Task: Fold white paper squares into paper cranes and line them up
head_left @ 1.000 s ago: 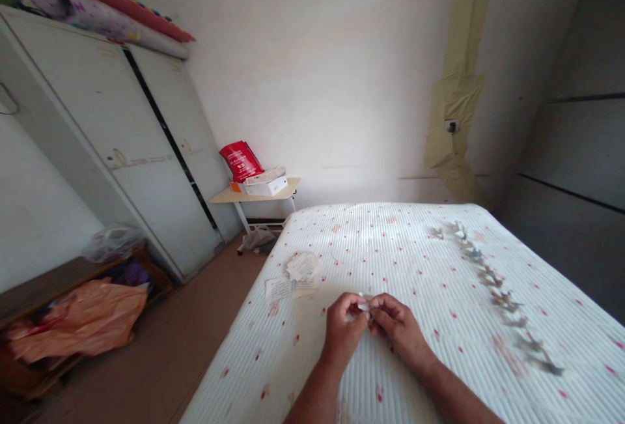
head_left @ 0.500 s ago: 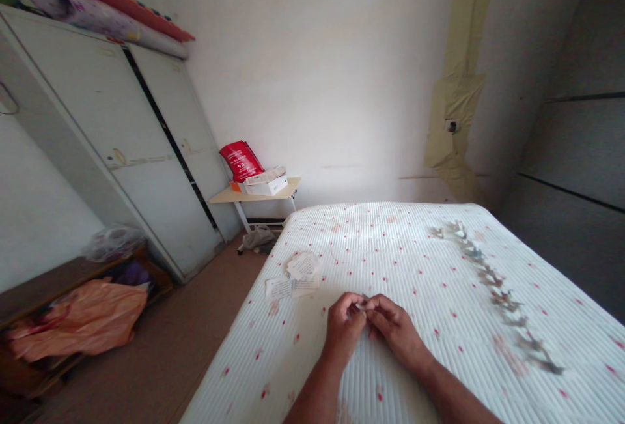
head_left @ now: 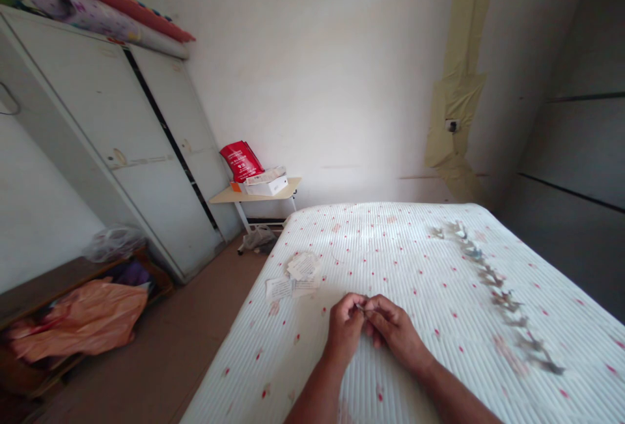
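Note:
My left hand (head_left: 344,324) and my right hand (head_left: 393,327) meet above the middle of the bed, fingertips touching. Between both sets of pinched fingers is a small piece of paper (head_left: 360,307), mostly hidden by the fingers. Printed paper pieces (head_left: 303,266) lie overlapping on the bed, beyond my left hand and to its left. To the right of my right hand, several small folded paper shapes (head_left: 505,300) form a slanting row; they look blurred.
The bed (head_left: 371,235) has a white ribbed cover with red spots. Behind its left corner, a small table (head_left: 224,196) holds a red bag (head_left: 241,161) and a white box (head_left: 267,184). A grey cabinet (head_left: 146,150) stands left.
The piece of paper between my fingers has turned slightly and shows less of its pale face. My hands have barely shifted.

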`<action>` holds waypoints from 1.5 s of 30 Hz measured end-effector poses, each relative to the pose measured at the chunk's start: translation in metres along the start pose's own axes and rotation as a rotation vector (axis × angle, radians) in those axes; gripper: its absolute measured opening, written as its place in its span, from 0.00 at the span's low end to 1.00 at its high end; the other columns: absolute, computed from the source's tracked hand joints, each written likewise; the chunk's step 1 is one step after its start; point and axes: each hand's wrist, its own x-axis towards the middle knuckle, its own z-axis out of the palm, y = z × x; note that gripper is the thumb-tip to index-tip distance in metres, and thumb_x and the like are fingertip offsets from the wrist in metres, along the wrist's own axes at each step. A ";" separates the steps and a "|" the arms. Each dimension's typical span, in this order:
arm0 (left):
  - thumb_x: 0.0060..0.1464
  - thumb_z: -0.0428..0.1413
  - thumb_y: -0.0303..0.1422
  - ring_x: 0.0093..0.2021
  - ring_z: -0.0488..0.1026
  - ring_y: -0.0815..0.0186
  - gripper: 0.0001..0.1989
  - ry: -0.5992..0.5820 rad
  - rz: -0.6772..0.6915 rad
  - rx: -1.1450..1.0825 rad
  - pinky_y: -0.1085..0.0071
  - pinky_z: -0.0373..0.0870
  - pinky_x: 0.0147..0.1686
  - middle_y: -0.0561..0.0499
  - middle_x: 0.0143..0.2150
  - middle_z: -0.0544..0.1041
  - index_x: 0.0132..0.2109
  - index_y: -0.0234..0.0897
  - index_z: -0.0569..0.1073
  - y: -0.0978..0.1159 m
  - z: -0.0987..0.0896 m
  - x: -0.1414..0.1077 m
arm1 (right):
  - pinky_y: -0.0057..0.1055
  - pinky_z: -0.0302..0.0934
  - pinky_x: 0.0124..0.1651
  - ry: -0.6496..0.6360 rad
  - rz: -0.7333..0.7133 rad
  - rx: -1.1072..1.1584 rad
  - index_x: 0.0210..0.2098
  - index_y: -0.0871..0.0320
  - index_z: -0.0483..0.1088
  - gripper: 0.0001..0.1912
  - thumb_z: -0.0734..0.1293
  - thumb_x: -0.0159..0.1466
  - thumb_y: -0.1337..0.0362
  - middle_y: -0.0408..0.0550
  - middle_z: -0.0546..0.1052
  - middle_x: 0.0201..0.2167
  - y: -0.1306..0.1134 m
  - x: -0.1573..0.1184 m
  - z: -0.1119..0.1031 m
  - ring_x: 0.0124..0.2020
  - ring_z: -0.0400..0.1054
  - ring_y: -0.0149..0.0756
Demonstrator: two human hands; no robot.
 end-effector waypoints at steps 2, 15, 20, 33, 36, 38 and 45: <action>0.42 0.45 0.23 0.28 0.68 0.68 0.10 0.032 0.002 0.020 0.75 0.64 0.30 0.53 0.25 0.72 0.30 0.34 0.71 0.001 0.000 0.000 | 0.23 0.50 0.18 0.004 0.005 -0.029 0.29 0.56 0.63 0.14 0.61 0.59 0.51 0.37 0.66 0.17 -0.001 0.000 0.000 0.14 0.55 0.25; 0.44 0.47 0.24 0.31 0.71 0.67 0.10 0.094 0.013 0.040 0.75 0.66 0.32 0.52 0.28 0.75 0.32 0.33 0.73 0.000 0.000 0.001 | 0.26 0.56 0.27 0.192 -0.221 -0.524 0.37 0.55 0.64 0.06 0.60 0.59 0.63 0.41 0.69 0.25 0.009 0.000 -0.008 0.22 0.62 0.29; 0.45 0.48 0.23 0.31 0.72 0.67 0.10 0.058 0.081 0.158 0.75 0.67 0.34 0.51 0.29 0.76 0.31 0.33 0.74 0.003 0.000 -0.001 | 0.26 0.60 0.31 0.240 -0.355 -0.735 0.34 0.56 0.64 0.06 0.57 0.58 0.67 0.45 0.71 0.30 0.008 0.001 -0.008 0.28 0.67 0.32; 0.46 0.46 0.21 0.33 0.72 0.68 0.13 0.053 0.181 0.306 0.75 0.66 0.36 0.52 0.30 0.76 0.32 0.35 0.74 -0.001 0.001 0.000 | 0.25 0.57 0.30 0.220 -0.273 -0.724 0.30 0.56 0.63 0.06 0.55 0.59 0.68 0.42 0.70 0.24 0.010 0.003 -0.008 0.26 0.66 0.31; 0.46 0.46 0.21 0.33 0.72 0.68 0.13 0.051 0.192 0.324 0.75 0.65 0.36 0.52 0.31 0.76 0.33 0.36 0.74 0.002 0.001 -0.002 | 0.25 0.57 0.31 0.229 -0.254 -0.686 0.30 0.56 0.63 0.06 0.56 0.59 0.67 0.42 0.70 0.24 0.010 0.003 -0.007 0.26 0.66 0.31; 0.47 0.46 0.22 0.33 0.72 0.68 0.13 0.048 0.189 0.323 0.76 0.65 0.35 0.52 0.31 0.76 0.34 0.36 0.74 0.003 0.002 -0.002 | 0.25 0.56 0.30 0.250 -0.237 -0.654 0.29 0.56 0.63 0.06 0.56 0.59 0.66 0.41 0.69 0.22 0.010 0.004 -0.007 0.25 0.65 0.31; 0.47 0.51 0.28 0.28 0.69 0.69 0.07 0.088 0.049 0.147 0.77 0.64 0.30 0.53 0.27 0.74 0.32 0.33 0.73 -0.005 0.003 0.001 | 0.25 0.56 0.28 0.173 -0.132 -0.319 0.27 0.58 0.65 0.11 0.60 0.60 0.58 0.41 0.68 0.21 0.005 0.004 -0.009 0.24 0.63 0.31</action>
